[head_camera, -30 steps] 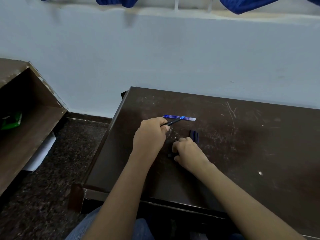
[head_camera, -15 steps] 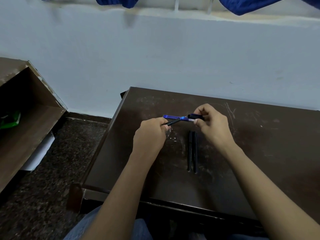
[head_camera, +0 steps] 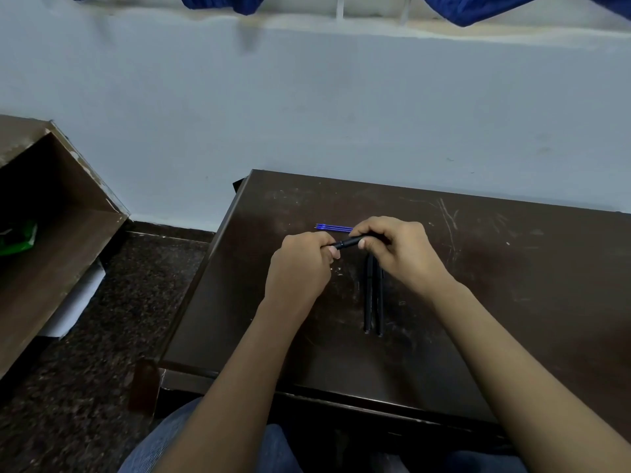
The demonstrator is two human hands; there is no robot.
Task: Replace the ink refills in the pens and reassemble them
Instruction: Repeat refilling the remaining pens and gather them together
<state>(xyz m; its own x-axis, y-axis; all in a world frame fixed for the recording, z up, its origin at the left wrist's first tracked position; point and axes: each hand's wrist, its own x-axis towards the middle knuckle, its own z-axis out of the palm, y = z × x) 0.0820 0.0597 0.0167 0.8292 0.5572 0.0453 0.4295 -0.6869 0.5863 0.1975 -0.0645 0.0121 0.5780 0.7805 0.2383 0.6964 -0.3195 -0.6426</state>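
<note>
A black pen (head_camera: 348,243) is held level above the dark wooden table (head_camera: 512,302), between both hands. My left hand (head_camera: 302,264) grips its left end, and my right hand (head_camera: 399,249) grips its right part with curled fingers. Only a short middle stretch of the pen shows between the hands. Blue ink refills (head_camera: 333,228) lie on the table just behind the hands, their right ends hidden by my right hand. Two more black pens (head_camera: 373,298) lie side by side on the table, pointing toward me, their far ends under my right hand.
The table's left edge (head_camera: 205,274) drops to a dark speckled floor. A brown wooden shelf unit (head_camera: 51,240) stands at the left with a green item (head_camera: 17,235) inside. A pale wall runs close behind the table.
My right hand rose from the table with a black pen piece, brought it to the part in my left hand, and the two now meet as one pen.
</note>
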